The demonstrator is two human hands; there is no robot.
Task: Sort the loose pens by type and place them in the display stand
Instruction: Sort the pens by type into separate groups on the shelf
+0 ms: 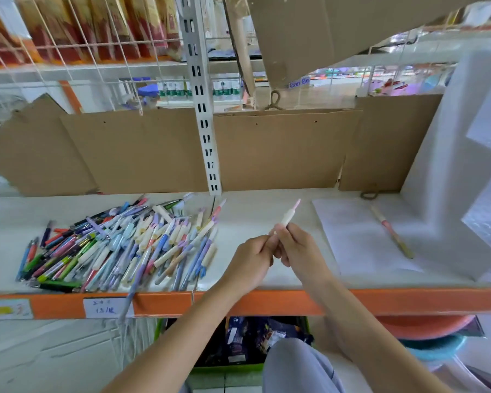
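— What stood behind the shelf (253,211)?
— Cardboard (142,148) lined its back, split by a slotted white post (201,95).
— And higher?
— A wire rack (77,38) of red packets. The shelf's edge (267,303) was orange; beyond it, a bright shop aisle (352,78).

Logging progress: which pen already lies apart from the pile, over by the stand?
The pink-and-cream pen lying alone on the white sheet beside the display stand.
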